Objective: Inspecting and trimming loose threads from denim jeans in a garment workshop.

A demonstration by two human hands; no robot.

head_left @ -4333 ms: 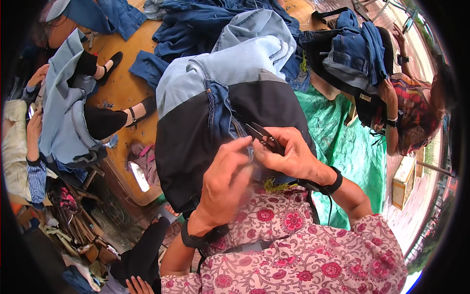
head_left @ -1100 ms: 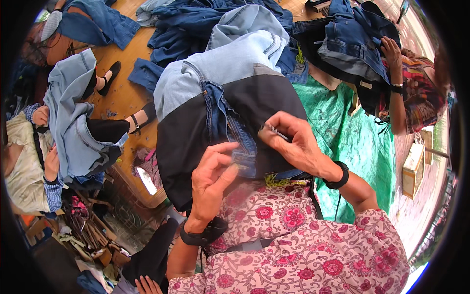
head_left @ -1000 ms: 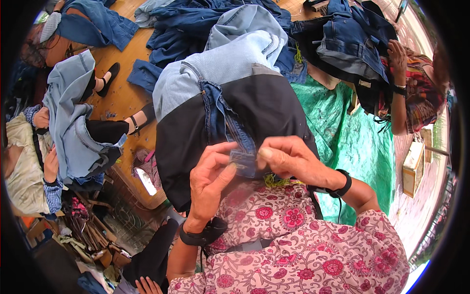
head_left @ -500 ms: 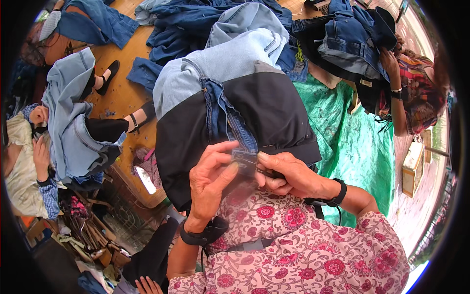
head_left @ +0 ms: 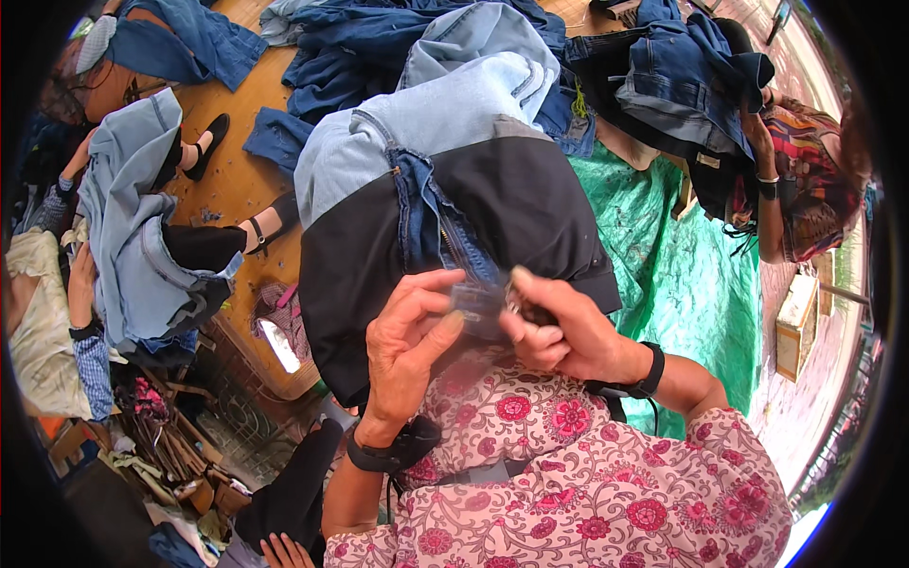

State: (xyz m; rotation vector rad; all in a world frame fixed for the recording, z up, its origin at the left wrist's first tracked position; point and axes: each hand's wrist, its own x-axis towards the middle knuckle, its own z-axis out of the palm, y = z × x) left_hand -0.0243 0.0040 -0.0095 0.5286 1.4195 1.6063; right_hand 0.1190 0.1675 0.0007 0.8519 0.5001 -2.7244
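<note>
My left hand (head_left: 407, 346) pinches a small clear plastic bag (head_left: 476, 305) between thumb and fingers. Facing it, my right hand (head_left: 578, 331) is closed around a small dark metal tool (head_left: 516, 301); blur and my fingers hide its kind. Whether the right fingertips touch the plastic, I cannot tell. Just beyond both hands, a pair of light blue jeans (head_left: 445, 104) lies across my lap. Black cloth (head_left: 530, 204) covers its nearer part, and a dark denim strip with a zipper (head_left: 440, 222) runs down the middle.
A wooden platform (head_left: 251, 118) carries a heap of dark blue jeans (head_left: 350, 57) at the far side. Green sheeting (head_left: 663, 275) spreads to the right. Co-workers handle denim at left and right, one with a sleeve (head_left: 92, 379) in blue check. A box (head_left: 797, 327) stands far right.
My right hand has shifted slightly and turned, its thumb lifting from the plastic's edge. The left hand keeps its pinch. At left, a co-worker's arms have moved.
</note>
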